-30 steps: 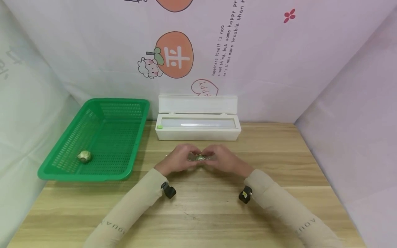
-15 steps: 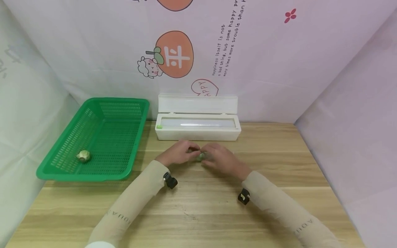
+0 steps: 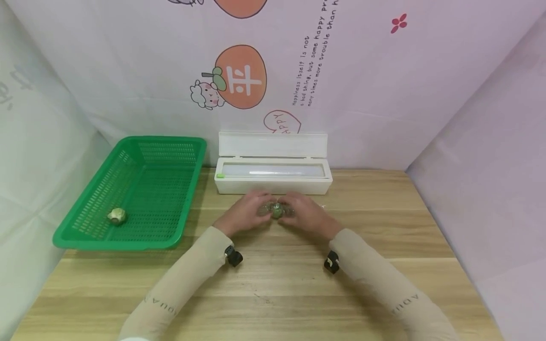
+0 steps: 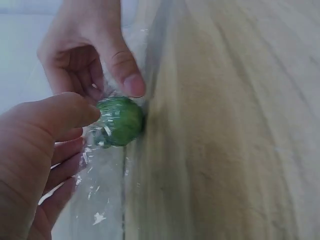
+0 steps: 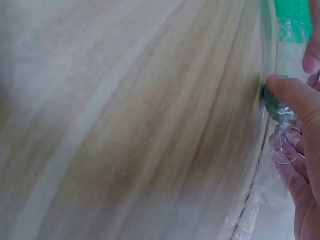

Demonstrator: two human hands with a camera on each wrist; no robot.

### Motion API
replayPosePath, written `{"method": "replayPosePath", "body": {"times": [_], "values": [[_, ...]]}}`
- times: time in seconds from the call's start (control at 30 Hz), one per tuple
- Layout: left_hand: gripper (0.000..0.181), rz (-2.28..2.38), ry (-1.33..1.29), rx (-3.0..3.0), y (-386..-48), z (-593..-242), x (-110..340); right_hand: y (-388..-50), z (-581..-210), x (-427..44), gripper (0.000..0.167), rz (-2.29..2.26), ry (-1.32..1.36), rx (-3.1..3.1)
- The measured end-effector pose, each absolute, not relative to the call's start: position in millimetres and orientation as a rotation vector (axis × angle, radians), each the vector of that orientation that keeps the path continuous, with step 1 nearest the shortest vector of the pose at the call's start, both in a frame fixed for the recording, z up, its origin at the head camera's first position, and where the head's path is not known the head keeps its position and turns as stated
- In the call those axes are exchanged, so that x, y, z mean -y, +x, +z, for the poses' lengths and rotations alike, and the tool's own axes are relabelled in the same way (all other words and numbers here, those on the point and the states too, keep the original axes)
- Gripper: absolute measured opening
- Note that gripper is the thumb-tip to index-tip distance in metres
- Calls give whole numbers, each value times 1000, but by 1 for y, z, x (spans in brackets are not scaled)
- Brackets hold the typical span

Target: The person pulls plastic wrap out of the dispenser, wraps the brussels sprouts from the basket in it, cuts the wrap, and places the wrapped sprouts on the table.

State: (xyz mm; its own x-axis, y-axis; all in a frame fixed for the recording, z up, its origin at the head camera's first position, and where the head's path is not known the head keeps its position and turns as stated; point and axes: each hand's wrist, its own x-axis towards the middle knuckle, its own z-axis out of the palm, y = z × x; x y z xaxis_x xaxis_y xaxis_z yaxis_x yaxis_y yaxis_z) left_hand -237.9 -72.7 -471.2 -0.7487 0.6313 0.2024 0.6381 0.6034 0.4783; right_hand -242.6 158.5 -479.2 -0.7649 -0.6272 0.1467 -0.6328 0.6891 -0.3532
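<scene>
White cloth hangs on three sides of a wood-grained table, the back sheet printed with orange fruit and lettering. At the middle of the work, one round green vegetable sits directly between two bare hands, low over the boards; whether it touches them I can't tell. Glossy, crinkled clear film is drawn tightly over it and spreads out to both sides. The left hand is partly closed, fingers bent behind the film and thumb at the vegetable's near edge, holding the gathered plastic. The right hand mirrors it from the opposite side, half curled, with film bunched between thumb and fingers and the thumb tip over the vegetable.

Just beyond the fingers stands one long, smooth white box, its hinged lid raised and a shiny pale roll lying inside. Back along the arms come two beige sleeves of soft cloth, each wrist carrying a small black camera, two in all. Well out past the left hand sits one green plastic basket with slotted walls, and in it a single pale, rounded vegetable.
</scene>
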Motion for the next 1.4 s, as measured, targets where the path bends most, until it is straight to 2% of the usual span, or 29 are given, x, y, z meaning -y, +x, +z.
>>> {"method": "replayPosePath", "body": {"times": [0.13,0.33,0.57,0.83,1.2,1.4], "values": [[58,-794,-1096,2824,-234,-472,72,-244,-481,-157,50,639,1053,2883],[65,-725,-1114,2813,-229,-476,74,-243,-479,-157,32,854,1044,2949],[56,-664,-1233,2670,-218,-477,80,-234,-474,-161,35,1248,932,3101],[59,-675,-1349,2535,-202,-472,85,-225,-469,-164,48,1346,926,3174],[39,-775,-1271,2593,-195,-467,87,-218,-457,-181,61,1446,914,3186],[34,-967,-1099,2690,-195,-464,97,-219,-435,-211,56,1489,911,3068]]}}
